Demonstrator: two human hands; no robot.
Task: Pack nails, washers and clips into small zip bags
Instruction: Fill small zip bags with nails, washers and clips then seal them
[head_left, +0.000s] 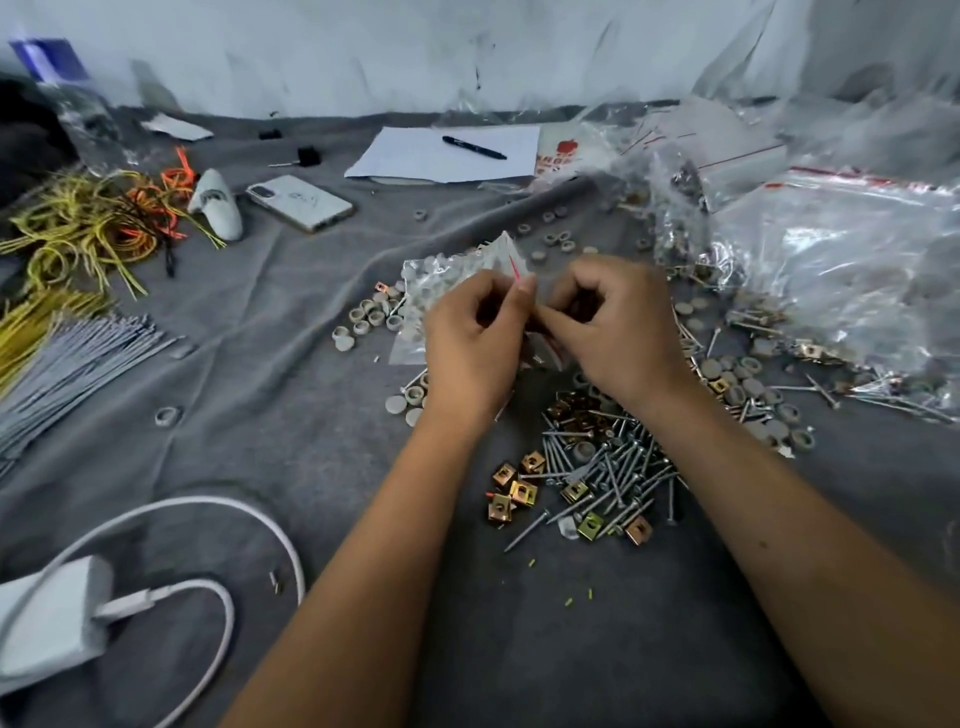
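My left hand (475, 332) and my right hand (613, 325) meet in the middle, both pinching a small clear zip bag (522, 270) with a red seal line. The bag's mouth stands between my fingertips. A heap of silver nails (613, 467) with brass clips (522, 491) lies on the grey cloth just below my wrists. Grey washers (369, 314) are scattered left of the hands and more washers (737, 374) to the right. Behind the left hand lies a clear bag of grey washers (441, 275).
Large clear bags (841, 260) of hardware pile up at the right. Grey cable ties (78, 358) and yellow and orange wires (88, 223) lie left. A phone (301, 202), paper with a pen (452, 153) and a white charger with cable (57, 618) also sit on the cloth.
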